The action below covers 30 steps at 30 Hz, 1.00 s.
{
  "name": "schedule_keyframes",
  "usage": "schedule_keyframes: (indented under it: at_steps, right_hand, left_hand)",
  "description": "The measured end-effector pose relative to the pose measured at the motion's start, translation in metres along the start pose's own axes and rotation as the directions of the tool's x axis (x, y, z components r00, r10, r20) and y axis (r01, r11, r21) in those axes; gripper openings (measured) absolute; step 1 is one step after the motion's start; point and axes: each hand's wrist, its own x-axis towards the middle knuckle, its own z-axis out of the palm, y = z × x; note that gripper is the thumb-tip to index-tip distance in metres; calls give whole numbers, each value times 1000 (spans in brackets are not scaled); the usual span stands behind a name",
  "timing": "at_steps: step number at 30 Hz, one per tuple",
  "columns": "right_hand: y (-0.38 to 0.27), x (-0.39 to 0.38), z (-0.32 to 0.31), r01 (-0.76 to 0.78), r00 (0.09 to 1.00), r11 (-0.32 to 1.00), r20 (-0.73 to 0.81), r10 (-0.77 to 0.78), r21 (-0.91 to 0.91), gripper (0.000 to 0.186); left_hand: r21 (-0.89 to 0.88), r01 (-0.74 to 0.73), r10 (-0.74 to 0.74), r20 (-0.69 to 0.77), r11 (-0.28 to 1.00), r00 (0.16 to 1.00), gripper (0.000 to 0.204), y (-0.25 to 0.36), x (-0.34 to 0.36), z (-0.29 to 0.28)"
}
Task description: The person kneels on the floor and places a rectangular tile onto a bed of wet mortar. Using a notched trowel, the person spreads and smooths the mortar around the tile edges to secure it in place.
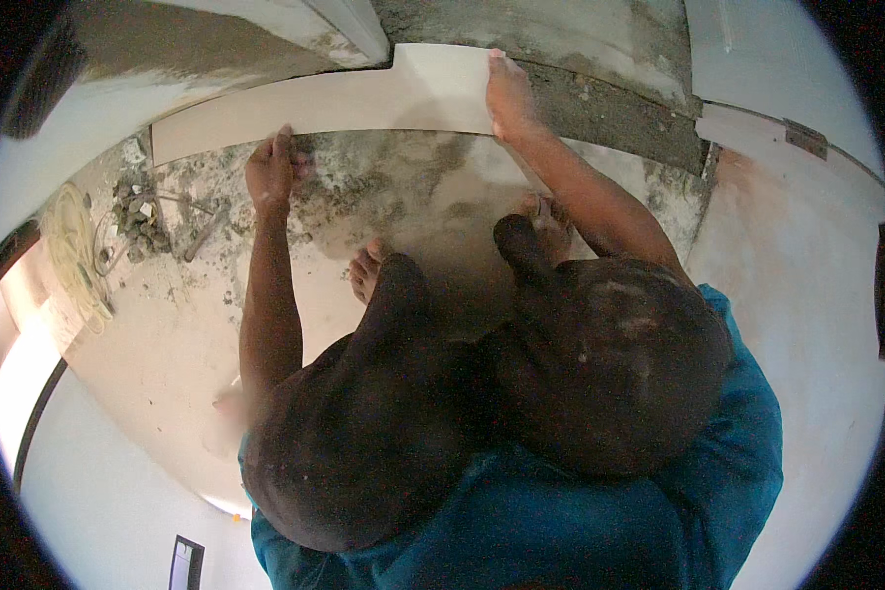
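Nearest, below the grip, are the teal garment (521, 526) and 2 bent knees (610, 364); beyond them, 2 bare feet (366, 270) stand between the forearms (270, 285). The left hand (273, 169) is partly curled, 1 digit at the near edge of the tile (344, 103); whether it pinches that edge cannot be told. The right hand (514, 98) is closed on the tile's right end. The tile, a pale strip with 1 step in its far edge, spans the 2 hands and is deeper at the right. Left of the left hand lie rubble (146, 226) and, farther out, a pale coil (74, 246). Right of the right hand runs a grey mortar strip (629, 118). Beyond the left hand and the tile rises a wall (197, 49).
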Motion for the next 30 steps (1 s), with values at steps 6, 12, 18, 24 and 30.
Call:
schedule_keyframes:
  at_steps: [6,12,18,24,30]
  right_hand:
    - [16,6,0,-16,999,989,30,12,150,47]
    - [21,24,-25,-36,928,984,370,-31,173,47]
    - [22,32,-35,-298,814,884,580,38,361,41]
    - [21,24,-27,-244,815,830,569,-104,502,34]
    - [30,22,-19,-196,878,799,465,-116,568,29]
  left_hand:
    - [591,-407,616,-200,696,762,64,-11,-38,31]
    - [557,-604,650,144,570,747,73,-13,-80,74]
    - [402,-836,596,587,373,548,61,4,-101,87]
    - [151,-266,241,166,952,956,51,22,-75,60]
    - [569,-555,666,16,607,746,67,20,-31,16]
